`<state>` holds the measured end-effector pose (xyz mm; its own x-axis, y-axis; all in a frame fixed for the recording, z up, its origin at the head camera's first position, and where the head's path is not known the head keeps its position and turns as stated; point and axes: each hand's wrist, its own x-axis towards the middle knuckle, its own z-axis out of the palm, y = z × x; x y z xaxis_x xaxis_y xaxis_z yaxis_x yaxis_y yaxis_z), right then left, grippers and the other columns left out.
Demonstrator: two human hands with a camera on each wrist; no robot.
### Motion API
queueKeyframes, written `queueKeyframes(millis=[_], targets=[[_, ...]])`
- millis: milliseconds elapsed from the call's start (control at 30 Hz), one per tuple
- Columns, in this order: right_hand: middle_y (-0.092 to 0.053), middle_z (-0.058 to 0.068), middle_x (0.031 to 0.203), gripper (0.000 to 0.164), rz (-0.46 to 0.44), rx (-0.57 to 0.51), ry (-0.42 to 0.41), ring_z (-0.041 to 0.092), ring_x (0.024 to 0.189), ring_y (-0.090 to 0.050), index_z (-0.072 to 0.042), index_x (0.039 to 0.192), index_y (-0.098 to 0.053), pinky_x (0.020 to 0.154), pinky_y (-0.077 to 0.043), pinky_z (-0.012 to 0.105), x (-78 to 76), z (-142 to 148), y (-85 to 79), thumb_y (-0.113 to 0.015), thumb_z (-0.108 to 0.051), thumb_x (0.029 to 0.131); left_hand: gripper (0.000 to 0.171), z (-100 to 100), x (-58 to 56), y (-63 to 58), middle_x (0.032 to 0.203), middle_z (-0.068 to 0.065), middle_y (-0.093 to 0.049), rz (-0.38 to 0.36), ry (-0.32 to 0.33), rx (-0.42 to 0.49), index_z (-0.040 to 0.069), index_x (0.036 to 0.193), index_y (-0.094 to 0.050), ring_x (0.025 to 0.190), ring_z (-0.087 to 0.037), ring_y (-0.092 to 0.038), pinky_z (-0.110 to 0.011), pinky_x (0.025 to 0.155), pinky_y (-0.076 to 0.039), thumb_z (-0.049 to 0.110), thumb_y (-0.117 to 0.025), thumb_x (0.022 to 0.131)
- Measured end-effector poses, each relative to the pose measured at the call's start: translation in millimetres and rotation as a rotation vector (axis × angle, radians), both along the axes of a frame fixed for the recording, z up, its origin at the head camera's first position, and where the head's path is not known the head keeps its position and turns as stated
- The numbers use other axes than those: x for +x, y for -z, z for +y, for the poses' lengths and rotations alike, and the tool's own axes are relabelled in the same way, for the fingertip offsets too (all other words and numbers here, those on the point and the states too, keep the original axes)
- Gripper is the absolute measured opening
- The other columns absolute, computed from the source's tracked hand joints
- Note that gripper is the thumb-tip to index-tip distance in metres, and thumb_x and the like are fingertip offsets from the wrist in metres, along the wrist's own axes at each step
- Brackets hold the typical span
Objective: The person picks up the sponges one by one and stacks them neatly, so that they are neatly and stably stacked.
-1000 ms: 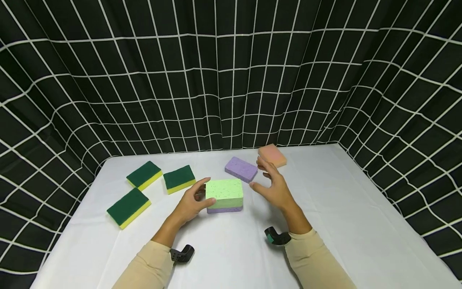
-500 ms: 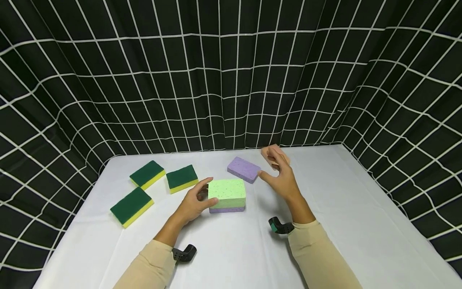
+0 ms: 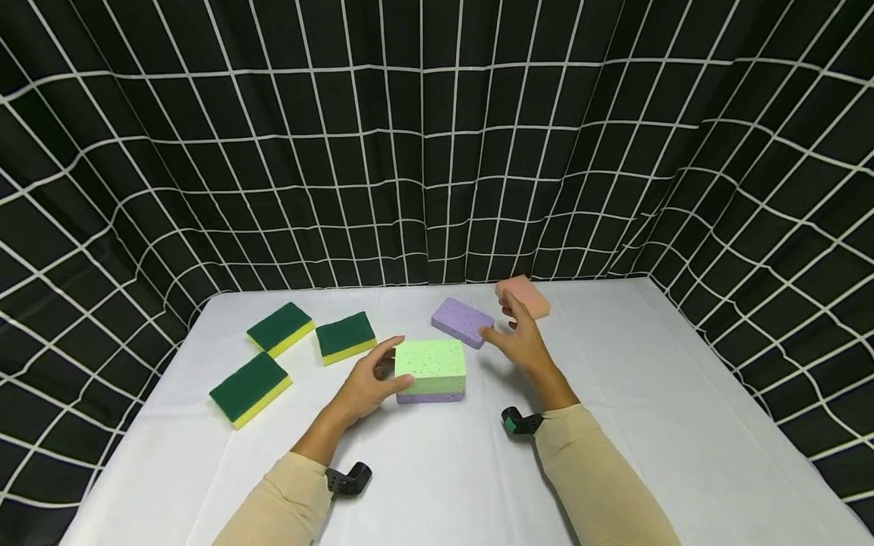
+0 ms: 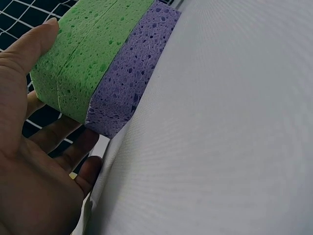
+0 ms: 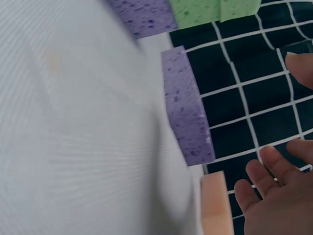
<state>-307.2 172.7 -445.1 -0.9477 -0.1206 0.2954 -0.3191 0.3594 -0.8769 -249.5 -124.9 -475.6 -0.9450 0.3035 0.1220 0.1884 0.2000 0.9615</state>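
My left hand point(image 3: 365, 385) holds the left end of a stack of sponges, thumb at the near corner and fingers behind. Two light green sponges point(image 3: 429, 365) make up its upper part, with a seam between them in the left wrist view. Under them lies a purple sponge point(image 4: 134, 68) on the white cloth. Over on the right, my right hand point(image 3: 526, 345) hovers with fingers spread and holds nothing. Its thumb overlaps the right end of a second purple sponge point(image 3: 459, 318) in the head view, but the right wrist view shows the hand apart from that sponge point(image 5: 187, 107).
An orange sponge point(image 3: 532, 297) lies at the back, just beyond my right hand. Three green-and-yellow scouring sponges point(image 3: 278, 327) lie at the left. A black curtain point(image 3: 423, 152) with white grid lines stands behind the white-covered table point(image 3: 655, 394).
My right hand reached forward over the orange sponge, then drew back left toward the loose purple sponge. The left hand has stayed at the stack, and the sponges lie as before.
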Motion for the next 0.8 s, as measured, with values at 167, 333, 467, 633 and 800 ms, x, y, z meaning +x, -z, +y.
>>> queueKeyframes(millis=[167, 333, 467, 633, 800], targets=[[-0.036, 0.024, 0.145, 0.087, -0.059, 0.024, 0.012, 0.042, 0.131, -0.034, 0.0, 0.151, -0.025, 0.105, -0.03, 0.051, -4.7, 0.3, 10.6, -0.076, -0.014, 0.082, 0.076, -0.5, -0.1, 1.2, 0.128, -0.011, -0.054, -0.001, 0.006, 0.001, 0.01, 0.148, -0.039, 0.118, -0.029, -0.049, -0.051, 0.101, -0.035, 0.021, -0.078, 0.083], [-0.03, 0.025, 0.148, 0.091, -0.181, 0.02, 0.024, 0.041, 0.135, -0.029, -0.007, 0.154, -0.021, 0.108, -0.026, 0.051, -5.6, 0.0, 16.7, -0.076, -0.018, 0.082, 0.074, -0.4, 0.3, 1.9, 0.127, -0.01, -0.054, 0.006, -0.001, 0.0, 0.014, 0.147, -0.041, 0.118, -0.029, -0.049, -0.051, 0.101, -0.035, 0.022, -0.078, 0.083], [-0.026, 0.026, 0.15, 0.096, -0.252, 0.016, 0.016, 0.038, 0.139, -0.023, 0.001, 0.152, -0.015, 0.111, -0.021, 0.045, -7.9, -1.7, 22.0, -0.077, -0.019, 0.082, 0.073, -0.3, 1.2, 1.5, 0.127, -0.009, -0.055, -0.004, -0.004, 0.008, 0.016, 0.147, -0.042, 0.117, -0.027, -0.05, -0.049, 0.1, -0.037, 0.02, -0.078, 0.083], [-0.025, 0.028, 0.151, 0.097, -0.258, 0.085, 0.016, 0.036, 0.14, -0.023, 0.01, 0.149, -0.015, 0.112, -0.019, 0.041, -12.0, -5.3, 27.2, -0.077, -0.021, 0.081, 0.074, -0.2, 1.1, 0.8, 0.127, -0.011, -0.055, 0.008, 0.005, 0.014, 0.013, 0.147, -0.04, 0.117, -0.028, -0.051, -0.05, 0.099, -0.037, 0.019, -0.077, 0.084], [-0.025, 0.032, 0.149, 0.096, -0.223, 0.215, 0.047, 0.04, 0.138, -0.023, 0.014, 0.147, -0.018, 0.112, -0.018, 0.045, -14.2, -8.9, 28.9, -0.077, -0.023, 0.08, 0.073, -0.1, 0.9, 0.6, 0.126, -0.011, -0.055, 0.017, 0.002, 0.008, 0.015, 0.147, -0.041, 0.116, -0.028, -0.05, -0.05, 0.099, -0.037, 0.02, -0.077, 0.084]])
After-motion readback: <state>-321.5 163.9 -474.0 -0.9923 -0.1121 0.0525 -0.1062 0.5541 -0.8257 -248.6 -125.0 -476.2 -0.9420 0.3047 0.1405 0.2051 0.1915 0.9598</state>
